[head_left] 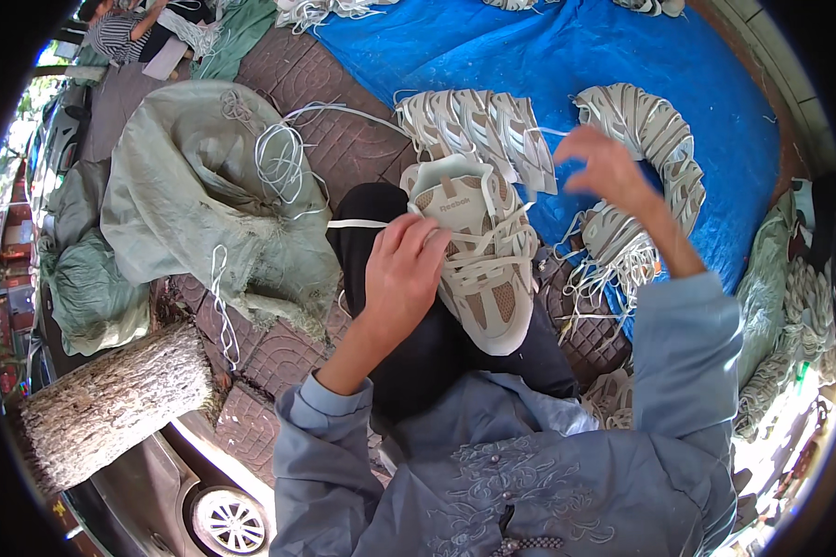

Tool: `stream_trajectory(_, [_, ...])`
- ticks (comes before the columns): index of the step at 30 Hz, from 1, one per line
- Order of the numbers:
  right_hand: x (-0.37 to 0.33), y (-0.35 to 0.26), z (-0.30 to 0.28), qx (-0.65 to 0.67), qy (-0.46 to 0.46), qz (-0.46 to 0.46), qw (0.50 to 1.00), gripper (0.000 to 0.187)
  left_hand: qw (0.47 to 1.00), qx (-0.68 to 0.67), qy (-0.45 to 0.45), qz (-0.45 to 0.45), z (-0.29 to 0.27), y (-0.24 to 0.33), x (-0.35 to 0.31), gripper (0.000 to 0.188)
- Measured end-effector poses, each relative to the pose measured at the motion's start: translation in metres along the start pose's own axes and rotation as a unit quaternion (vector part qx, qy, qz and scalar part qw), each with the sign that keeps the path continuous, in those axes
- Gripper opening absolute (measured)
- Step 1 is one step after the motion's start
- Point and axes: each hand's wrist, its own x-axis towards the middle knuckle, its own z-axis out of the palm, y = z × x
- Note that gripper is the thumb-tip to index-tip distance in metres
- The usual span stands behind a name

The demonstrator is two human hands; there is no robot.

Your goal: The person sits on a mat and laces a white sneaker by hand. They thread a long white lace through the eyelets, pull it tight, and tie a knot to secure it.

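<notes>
A beige and white sneaker (478, 251) rests on my lap, toe toward me, with white laces (478, 269) crossing its front. My left hand (407, 265) is at the sneaker's left edge by the eyelets, fingers pinched on a shoelace whose loose part (358, 224) runs out leftward over my dark trouser leg. Raised to the right of the sneaker, above the blue sheet, is my right hand (613, 172), slightly blurred. A white strand of shoelace (550, 131) meets its curled fingers; the grip itself is partly smeared.
Rows of shoe pieces (474, 121) and a curved stack (678, 158) lie on a blue sheet (529, 46). Left are a greenish sack (176, 186) with loose laces (279, 162), a log (116, 404) and a car wheel (229, 520). Another person (125, 37) sits far left.
</notes>
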Motion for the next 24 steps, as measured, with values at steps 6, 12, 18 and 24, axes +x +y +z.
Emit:
stream_trajectory(6, [-0.021, -0.101, 0.053, -0.101, -0.022, -0.127, 0.986, 0.018, 0.990, 0.077, -0.095, 0.063, 0.005, -0.006, 0.023, 0.016])
stream_trajectory(12, [-0.011, -0.097, 0.042, -0.120, 0.059, -0.185, 0.974, 0.014, 0.985, 0.073, -0.111, 0.106, 0.006, -0.009, 0.018, 0.011])
stream_trajectory(18, [-0.002, -0.097, 0.031, -0.152, 0.019, -0.202, 0.967, 0.016, 0.990, 0.087, -0.114, 0.016, -0.049, -0.062, -0.001, 0.007])
stream_trajectory(24, [-0.009, -0.076, 0.058, -0.039, 0.028, -0.070, 0.996, 0.017, 0.978, 0.059, -0.121, -0.160, -0.091, -0.124, -0.046, 0.005])
